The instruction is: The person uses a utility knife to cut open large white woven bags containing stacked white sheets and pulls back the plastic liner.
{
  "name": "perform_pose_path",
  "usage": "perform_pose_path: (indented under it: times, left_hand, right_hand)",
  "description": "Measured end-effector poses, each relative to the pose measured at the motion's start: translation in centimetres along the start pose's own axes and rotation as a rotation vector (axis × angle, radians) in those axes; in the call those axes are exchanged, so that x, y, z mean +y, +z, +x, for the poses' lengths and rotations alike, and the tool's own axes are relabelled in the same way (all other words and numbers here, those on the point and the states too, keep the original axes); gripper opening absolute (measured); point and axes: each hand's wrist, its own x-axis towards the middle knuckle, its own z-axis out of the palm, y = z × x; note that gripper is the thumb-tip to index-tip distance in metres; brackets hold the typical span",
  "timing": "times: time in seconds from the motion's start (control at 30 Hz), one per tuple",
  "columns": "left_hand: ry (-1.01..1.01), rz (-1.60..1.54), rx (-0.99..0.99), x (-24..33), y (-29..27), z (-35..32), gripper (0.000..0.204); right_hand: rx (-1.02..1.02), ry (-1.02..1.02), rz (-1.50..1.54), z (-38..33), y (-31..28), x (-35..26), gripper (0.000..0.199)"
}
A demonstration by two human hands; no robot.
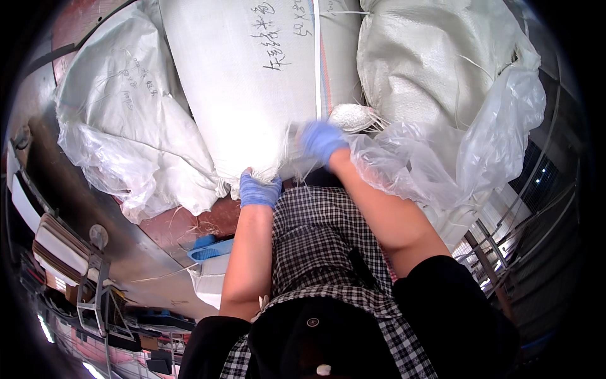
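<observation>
A large white woven sack (252,95) with handwriting and a white strap lies in front of me, its gathered end toward my body. My left hand (260,189), in a blue knit glove, is closed on the bunched edge at this end. My right hand (323,142), gloved alike, is at the right side of the same end, beside a white tied sack end (352,117) with loose strands. Motion smears its fingers, so whether it holds anything cannot be made out.
On the left lies another white sack (120,95) with clear plastic liner spilling out. A third sack (429,63) is on the right, its plastic liner (423,158) hanging near my right forearm. A blue plastic basket (211,251) sits below the reddish surface (189,218).
</observation>
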Motion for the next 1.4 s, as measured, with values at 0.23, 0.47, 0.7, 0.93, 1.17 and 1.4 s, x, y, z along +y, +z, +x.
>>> perform_pose_path:
  times: [0.23,0.47,0.7,0.93,1.17,1.4]
  left_hand:
    - [-0.018,0.113,-0.022,1.0,0.8,-0.1,0.05]
    - [-0.009,0.041,0.013,0.6,0.2,-0.7,0.048]
    - [-0.052,0.09,0.037,1.4,0.4,-1.9,0.045]
    - [-0.068,0.119,0.066,1.4,0.7,-2.6,0.046]
    - [-0.075,0.021,0.076,2.0,0.1,-1.7,0.042]
    - [-0.118,-0.014,0.073,2.8,0.5,-2.2,0.041]
  right_hand:
    - [-0.229,-0.077,0.068,-4.5,0.8,-2.1,0.036]
    - [-0.211,0.151,0.339,-2.2,-0.3,-5.7,0.035]
    - [0.167,0.318,0.531,-1.2,-8.4,2.6,0.026]
    - [-0.382,0.257,0.409,-3.8,2.3,-5.7,0.031]
    - [-0.247,-0.097,-0.181,2.2,3.9,-1.7,0.025]
    - [-0.049,-0.104,-0.1,-1.8,-6.0,2.0,0.027]
